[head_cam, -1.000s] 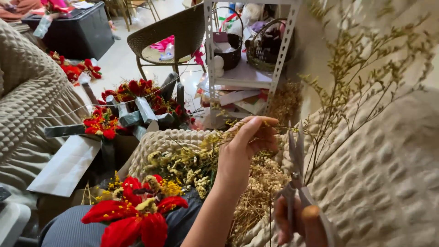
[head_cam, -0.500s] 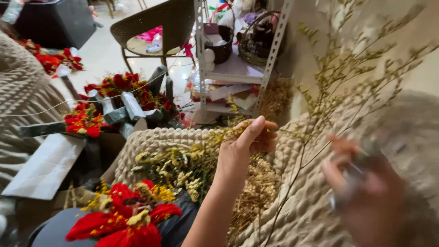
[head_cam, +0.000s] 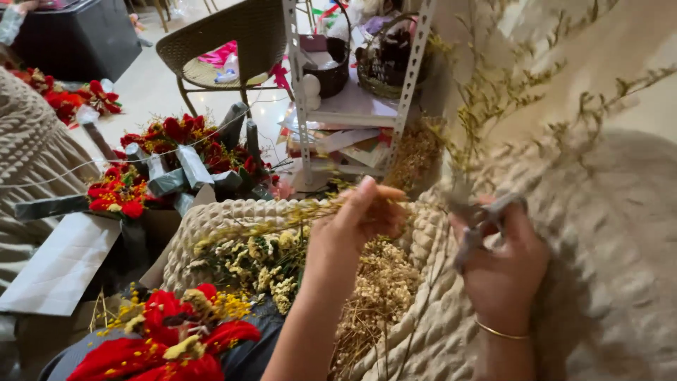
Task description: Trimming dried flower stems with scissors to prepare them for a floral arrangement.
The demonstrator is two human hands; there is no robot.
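A white perforated-metal shelf rack (head_cam: 405, 92) stands at the top middle and serves as the landmark. On its upper shelf sit a dark round bucket (head_cam: 330, 62) and a woven wicker basket (head_cam: 384, 67); flat paper packets in white, yellow and pink (head_cam: 349, 144) lie stacked on the shelf below. Left of the rack stands a brown wicker chair (head_cam: 226, 42) holding a pink bundle. Further left and lower, bunches of red artificial flowers with grey-green wrapped stems (head_cam: 176, 159) crowd the floor, and a flat white rectangular paper sheet (head_cam: 67, 264) lies beside them. Below the rack, a cream knitted cushion (head_cam: 233, 219) carries a heap of dried yellow and beige sprigs (head_cam: 282, 264). Red poinsettia-like flowers (head_cam: 159, 339) fill the bottom left corner.

The left hand (head_cam: 356, 226), just below the rack, has its fingers pinched closed on thin dried yellow stems (head_cam: 317, 208) that run leftward over the cushion. The right hand (head_cam: 501, 264), lower right of the rack and wearing 1 thin gold bangle (head_cam: 501, 331), has its fingers curled closed around grey-handled scissors (head_cam: 483, 219), which are blurred. Tall olive dried branches (head_cam: 508, 92) rise from it, in front of cream knitted fabric (head_cam: 620, 268).
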